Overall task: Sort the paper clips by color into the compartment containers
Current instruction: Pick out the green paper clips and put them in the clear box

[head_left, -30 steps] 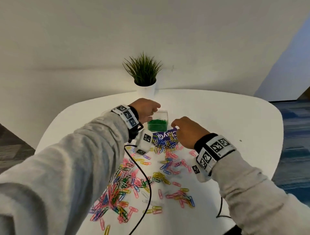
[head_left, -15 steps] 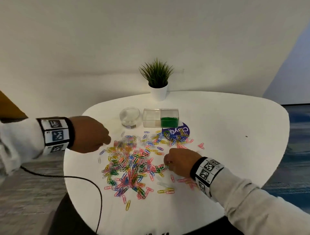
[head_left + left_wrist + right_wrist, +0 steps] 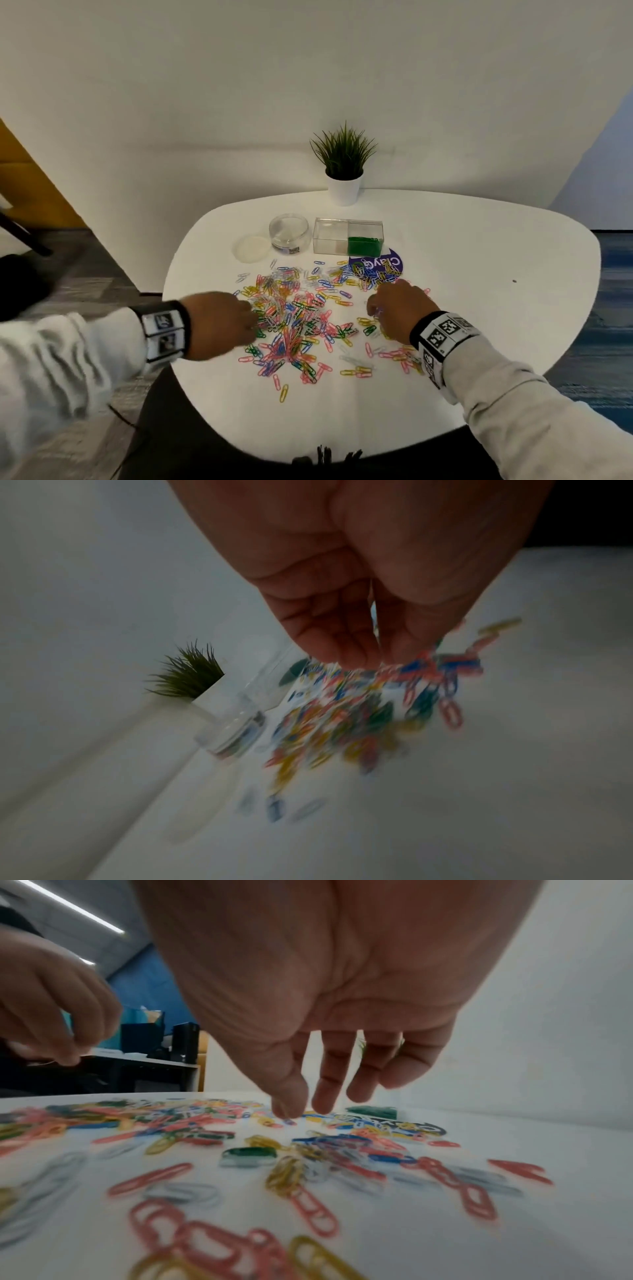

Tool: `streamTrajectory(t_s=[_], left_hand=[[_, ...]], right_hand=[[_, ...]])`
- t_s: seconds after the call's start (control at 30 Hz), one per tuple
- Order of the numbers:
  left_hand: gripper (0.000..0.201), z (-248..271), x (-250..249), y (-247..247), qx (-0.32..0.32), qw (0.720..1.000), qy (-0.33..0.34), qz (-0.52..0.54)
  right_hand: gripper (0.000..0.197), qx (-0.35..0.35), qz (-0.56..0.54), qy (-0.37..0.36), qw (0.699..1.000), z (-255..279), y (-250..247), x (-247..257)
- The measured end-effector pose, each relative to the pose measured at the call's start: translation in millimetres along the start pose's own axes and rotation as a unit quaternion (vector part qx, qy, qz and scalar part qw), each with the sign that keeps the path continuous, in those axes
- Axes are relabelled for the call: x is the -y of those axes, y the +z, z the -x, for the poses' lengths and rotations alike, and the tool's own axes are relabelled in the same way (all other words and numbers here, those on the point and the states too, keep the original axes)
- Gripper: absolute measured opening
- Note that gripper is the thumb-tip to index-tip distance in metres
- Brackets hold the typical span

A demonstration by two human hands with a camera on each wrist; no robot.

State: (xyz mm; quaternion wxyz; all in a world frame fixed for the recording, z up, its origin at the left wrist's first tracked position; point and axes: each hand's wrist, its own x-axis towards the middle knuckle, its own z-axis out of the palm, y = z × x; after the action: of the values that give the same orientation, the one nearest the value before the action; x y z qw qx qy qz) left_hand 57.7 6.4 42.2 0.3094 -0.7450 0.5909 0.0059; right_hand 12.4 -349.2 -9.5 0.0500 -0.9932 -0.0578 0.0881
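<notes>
A heap of coloured paper clips [image 3: 294, 318] is spread over the middle of the white table [image 3: 479, 274]. Behind it stands a clear compartment container [image 3: 330, 234]; green clips [image 3: 364, 245] fill its right compartment. My left hand [image 3: 255, 329] is at the heap's left edge, fingers and thumb bunched together just over the clips [image 3: 428, 685]; blur hides whether they hold one. My right hand [image 3: 373, 310] hangs over the heap's right side. Its thumb [image 3: 287, 1096] and forefinger [image 3: 325, 1093] point down, slightly apart, the thumb tip on a small clip [image 3: 289, 1121].
A round clear jar [image 3: 290, 233] and its lid [image 3: 251, 248] sit left of the container. A purple sticker [image 3: 394, 263] lies under clips at its right. A potted plant [image 3: 344, 164] stands at the back edge. The table's left edge is close under my left wrist.
Both hands have come back from the container to the heap. In the last half second my left hand moved right from beyond the table edge onto the clips; my right hand barely shifted.
</notes>
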Motion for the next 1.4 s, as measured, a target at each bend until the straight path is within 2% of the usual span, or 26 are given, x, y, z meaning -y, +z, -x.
streamTrajectory(t_s=[0.07,0.13,0.27,0.33,0.47,0.6,0.77,1.0,1.1,1.17,1.27,1.37,1.4], left_hand=[[0.021,-21.7,-27.9,9.4,-0.064,0.996,-0.020,0.054],[0.022,-36.2,-47.8,12.8,-0.096,0.988,-0.051,0.110],[0.015,-31.6,-58.6,30.4,-0.079,0.963,-0.148,0.213],[0.026,-21.9,-58.5,34.5,-0.054,0.942,-0.195,0.267],[0.026,-5.8,-50.0,34.4,-0.022,0.924,-0.247,0.292],[0.022,-4.3,-44.7,40.4,0.000,0.909,-0.270,0.317],[0.019,-10.1,-44.2,37.9,0.010,0.898,-0.277,0.342],[0.035,-15.8,-50.4,40.5,0.017,0.882,-0.296,0.367],[0.028,-15.9,-47.1,46.1,0.021,0.875,-0.306,0.374],[0.019,-13.9,-45.5,49.4,0.017,0.871,-0.315,0.377],[0.011,-10.0,-43.6,51.8,0.000,0.854,-0.333,0.400],[0.006,-4.8,-39.3,48.3,-0.036,0.826,-0.358,0.434],[0.010,-3.1,-37.5,46.5,-0.050,0.810,-0.370,0.452]], right_hand=[[0.022,-0.007,0.008,-0.040,0.999,1.2,4.9,9.4],[0.021,0.007,0.014,-0.064,0.998,3.3,11.3,15.4],[0.019,0.008,0.013,-0.051,0.999,4.1,18.6,10.2],[0.018,0.018,-0.002,-0.035,0.999,4.5,20.0,5.7],[0.015,0.035,-0.046,-0.008,0.998,4.2,20.0,1.4],[0.014,0.040,-0.095,0.005,0.995,1.9,25.0,0.6],[0.011,0.039,-0.088,0.004,0.995,1.9,27.9,0.1],[0.013,0.037,-0.107,0.016,0.993,3.6,27.7,3.4],[0.013,0.023,-0.141,0.015,0.990,2.7,16.1,6.7],[0.011,-0.009,-0.202,0.022,0.979,1.2,5.6,7.3],[0.006,-0.052,-0.311,0.047,0.948,0.4,-5.3,5.8],[0.005,-0.022,-0.453,0.088,0.887,0.7,-8.1,2.9],[0.004,-0.009,-0.465,0.095,0.880,0.0,-6.1,1.7]])
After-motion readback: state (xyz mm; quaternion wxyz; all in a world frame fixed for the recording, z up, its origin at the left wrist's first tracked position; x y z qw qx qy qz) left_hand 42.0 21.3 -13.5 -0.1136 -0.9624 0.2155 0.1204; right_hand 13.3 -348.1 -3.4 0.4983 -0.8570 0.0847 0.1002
